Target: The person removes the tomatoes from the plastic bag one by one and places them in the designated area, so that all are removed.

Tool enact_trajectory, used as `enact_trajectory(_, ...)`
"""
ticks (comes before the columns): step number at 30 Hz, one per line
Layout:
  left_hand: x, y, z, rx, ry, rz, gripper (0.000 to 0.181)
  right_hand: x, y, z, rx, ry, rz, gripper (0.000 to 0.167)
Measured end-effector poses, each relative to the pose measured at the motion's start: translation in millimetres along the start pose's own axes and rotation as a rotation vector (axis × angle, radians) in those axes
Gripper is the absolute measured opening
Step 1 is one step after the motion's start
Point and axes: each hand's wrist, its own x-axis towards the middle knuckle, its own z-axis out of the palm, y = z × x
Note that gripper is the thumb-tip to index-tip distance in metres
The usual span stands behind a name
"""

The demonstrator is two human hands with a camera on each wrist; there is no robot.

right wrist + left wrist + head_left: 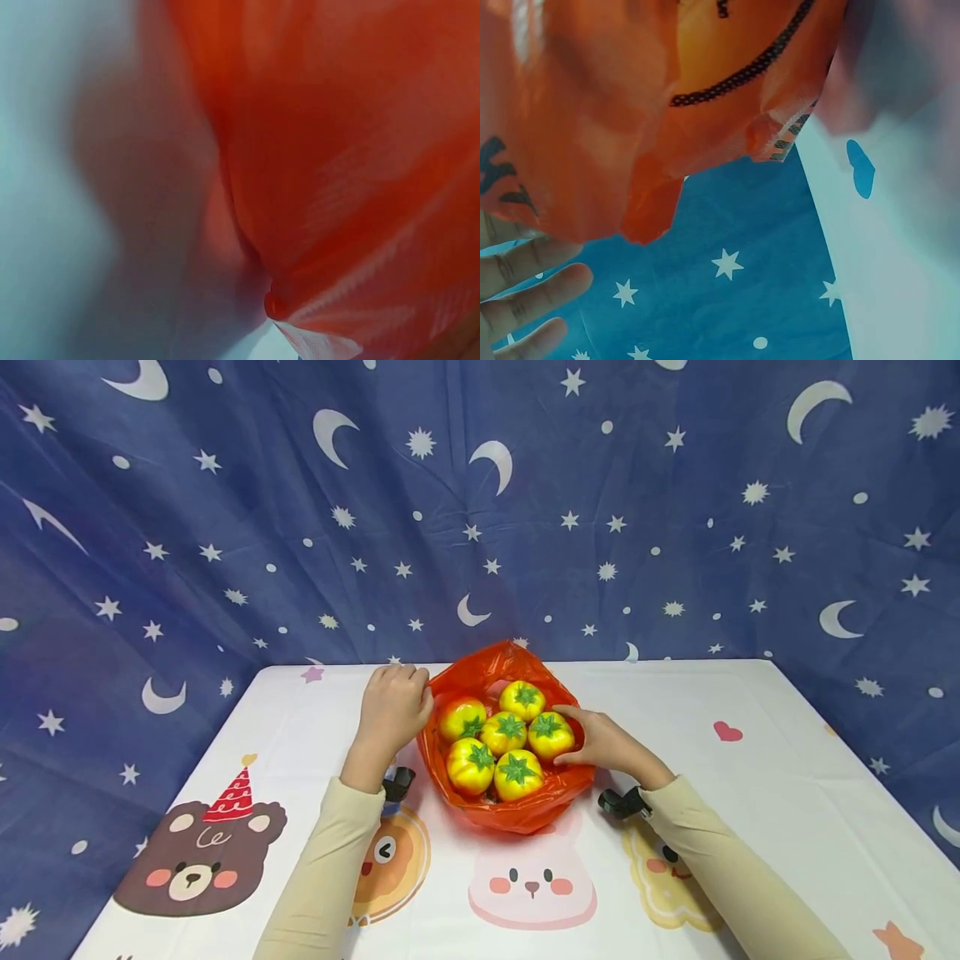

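Yellow fruits [503, 734] with green star-shaped tops, six in view, are lying together inside an open red plastic bag [517, 817], which is sitting on a white tablecloth [675, 710] between two hands. At the bag's left rim, the left hand [393, 706] is touching the film, knuckles facing up; the left wrist view is showing several fingers [540, 292] slightly apart, but the bag is covering part of the hand, so I cannot tell whether it is pinching the rim. Across from it, the right hand [603, 743] is curving its parted thumb and fingers round the rightmost fruit [551, 737]; how firmly they are pressing I cannot tell. Just below the bag a rabbit print [532, 893] is showing, and behind everything a blue star-patterned curtain [600, 485] is hanging.
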Motion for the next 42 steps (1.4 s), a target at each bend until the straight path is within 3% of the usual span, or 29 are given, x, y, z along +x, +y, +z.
enact_trajectory(42, 3.0, 6.3, -13.2, -0.020, 0.007, -0.008, 0.008, -9.5, 9, -23, 0.109, 0.006, -0.045, 0.072)
